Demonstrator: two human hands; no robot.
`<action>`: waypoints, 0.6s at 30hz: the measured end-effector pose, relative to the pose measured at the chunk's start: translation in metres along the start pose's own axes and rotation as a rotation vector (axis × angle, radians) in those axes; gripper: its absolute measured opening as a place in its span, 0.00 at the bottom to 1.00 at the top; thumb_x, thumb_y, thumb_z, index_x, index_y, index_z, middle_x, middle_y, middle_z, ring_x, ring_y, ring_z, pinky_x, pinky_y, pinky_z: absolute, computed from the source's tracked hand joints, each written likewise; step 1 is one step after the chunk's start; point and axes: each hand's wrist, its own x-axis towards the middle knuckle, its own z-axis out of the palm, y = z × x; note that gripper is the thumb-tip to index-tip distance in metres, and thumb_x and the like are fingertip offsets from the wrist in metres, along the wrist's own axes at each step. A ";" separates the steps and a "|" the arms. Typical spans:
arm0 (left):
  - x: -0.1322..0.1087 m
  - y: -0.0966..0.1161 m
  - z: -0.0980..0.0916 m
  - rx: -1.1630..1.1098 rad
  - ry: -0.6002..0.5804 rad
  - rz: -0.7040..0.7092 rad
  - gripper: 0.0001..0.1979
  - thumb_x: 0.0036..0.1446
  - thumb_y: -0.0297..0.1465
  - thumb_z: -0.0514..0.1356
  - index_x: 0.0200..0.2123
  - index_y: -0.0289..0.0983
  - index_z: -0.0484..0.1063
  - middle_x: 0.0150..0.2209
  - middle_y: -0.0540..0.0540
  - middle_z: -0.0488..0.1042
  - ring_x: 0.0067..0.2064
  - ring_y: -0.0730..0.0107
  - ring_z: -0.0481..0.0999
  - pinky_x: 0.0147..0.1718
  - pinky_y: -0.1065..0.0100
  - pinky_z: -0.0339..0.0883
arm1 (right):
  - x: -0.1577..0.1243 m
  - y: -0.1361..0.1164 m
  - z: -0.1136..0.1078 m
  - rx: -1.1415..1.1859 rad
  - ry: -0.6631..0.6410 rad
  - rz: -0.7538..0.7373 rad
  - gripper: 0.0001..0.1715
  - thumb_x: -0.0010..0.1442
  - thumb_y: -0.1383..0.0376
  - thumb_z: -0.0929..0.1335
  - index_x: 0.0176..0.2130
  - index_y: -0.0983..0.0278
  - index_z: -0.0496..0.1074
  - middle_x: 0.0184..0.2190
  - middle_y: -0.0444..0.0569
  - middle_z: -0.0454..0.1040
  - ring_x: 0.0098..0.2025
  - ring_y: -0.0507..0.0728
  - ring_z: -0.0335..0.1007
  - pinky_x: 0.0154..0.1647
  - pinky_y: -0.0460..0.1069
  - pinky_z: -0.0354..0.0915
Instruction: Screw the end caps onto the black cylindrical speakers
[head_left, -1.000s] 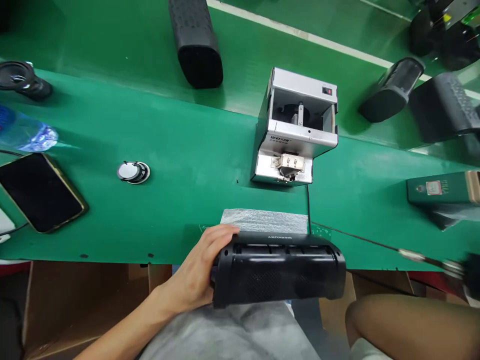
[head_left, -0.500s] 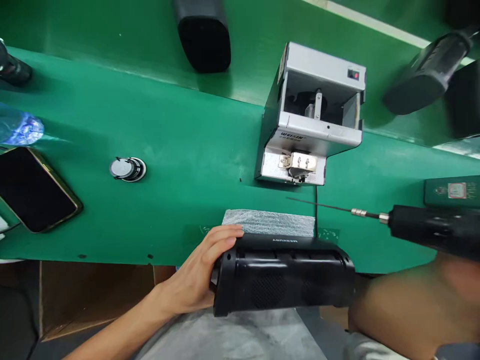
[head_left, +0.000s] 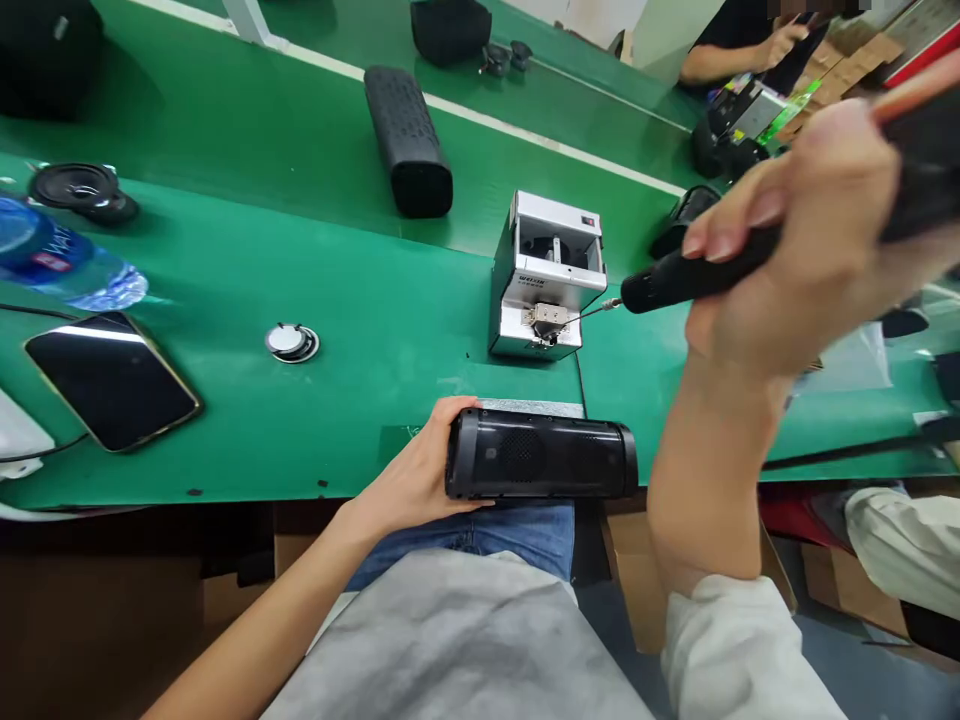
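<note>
black driver (head_left: 671, 280) now reaches silver machine (head_left: 551, 282)
right hand (head_left: 806, 245) wraps its fingers around it; left hand (head_left: 416, 468) still clasps black speaker (head_left: 551, 455) by one end.

The speaker (head_left: 544, 465) at lower centre is glossy black, with a fine dotted mesh. The driver (head_left: 660, 285) at right is matt black with a silvery shaft. Behind the speaker runs a crinkled silver-white strip (head_left: 532, 407). The mat (head_left: 375, 310) is bright green; across the darker green at the top of the frame goes a white line (head_left: 517, 128). At centre, the machine (head_left: 540, 212) is silver-grey with dark lettering and a red switch. At left, the phone (head_left: 112, 385) is black with a gold rim, the bottle (head_left: 52, 250) clear blue. Shirt (head_left: 450, 640) grey, jeans (head_left: 525, 530) blue.
</note>
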 end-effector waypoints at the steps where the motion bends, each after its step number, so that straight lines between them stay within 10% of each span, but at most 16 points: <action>1: -0.001 -0.001 0.001 0.000 0.002 0.001 0.59 0.57 0.35 0.80 0.77 0.49 0.44 0.71 0.33 0.61 0.71 0.36 0.73 0.69 0.37 0.74 | -0.002 0.003 0.009 -0.016 0.005 -0.088 0.08 0.68 0.66 0.72 0.41 0.54 0.68 0.23 0.33 0.54 0.17 0.48 0.57 0.16 0.47 0.57; 9: -0.003 -0.007 0.006 0.045 0.041 0.041 0.64 0.55 0.35 0.82 0.79 0.48 0.41 0.73 0.30 0.60 0.75 0.31 0.69 0.72 0.34 0.70 | 0.001 0.024 0.009 -0.230 -0.135 0.131 0.28 0.70 0.35 0.73 0.43 0.48 0.60 0.27 0.37 0.64 0.22 0.51 0.50 0.21 0.54 0.63; 18: 0.001 -0.016 0.009 0.069 0.093 0.107 0.65 0.56 0.44 0.82 0.82 0.44 0.42 0.75 0.26 0.61 0.77 0.27 0.66 0.73 0.31 0.67 | -0.020 -0.034 0.005 0.022 0.016 0.198 0.13 0.53 0.63 0.73 0.38 0.56 0.69 0.17 0.30 0.55 0.15 0.48 0.52 0.14 0.48 0.51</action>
